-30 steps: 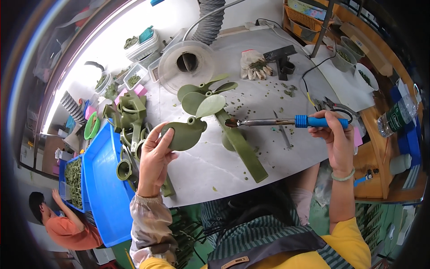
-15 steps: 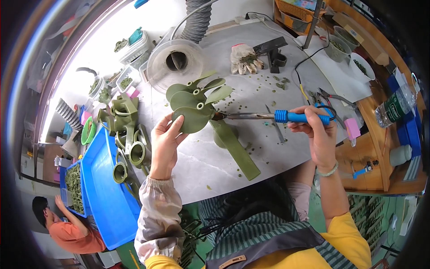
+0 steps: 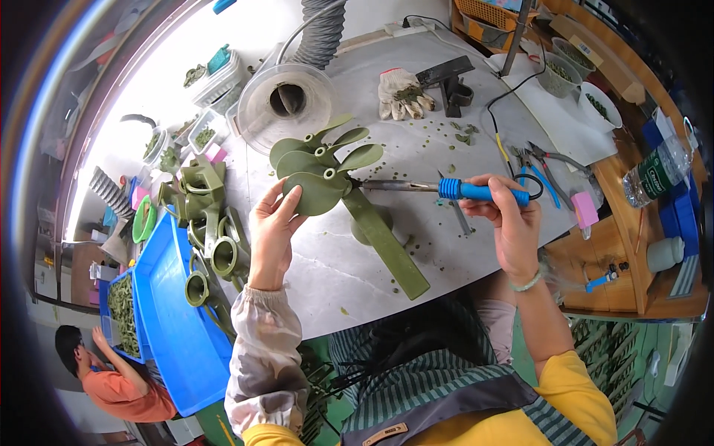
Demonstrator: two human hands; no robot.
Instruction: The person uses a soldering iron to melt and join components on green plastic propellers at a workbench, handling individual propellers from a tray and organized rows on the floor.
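My left hand (image 3: 271,241) pinches the edge of a green plastic propeller piece (image 3: 309,195), thumb on top of the nearest rounded blade. Several such propellers with hollow hubs sit in a stepped row. My right hand (image 3: 513,227) is closed round the blue handle of a soldering iron (image 3: 476,192). Its long metal shaft points left, and the tip meets the propeller near a blade's root; the exact contact is too small to make out. Under them, a flat green plastic bar (image 3: 390,249) slants toward me, with a round part partly hidden behind it.
Green scraps litter the grey tabletop (image 3: 320,297). Beyond stand a clear funnel-like hood (image 3: 312,111) on a grey hose, a stained glove (image 3: 401,97) and a black bracket (image 3: 446,78). Pliers (image 3: 547,167) lie right; green tubular parts (image 3: 204,201) and a blue tray (image 3: 175,312) left, near a seated person (image 3: 123,383).
The soldering iron and my right hand have shifted left, with the tip still at the propeller. The view has also moved slightly; my left hand keeps its grip.
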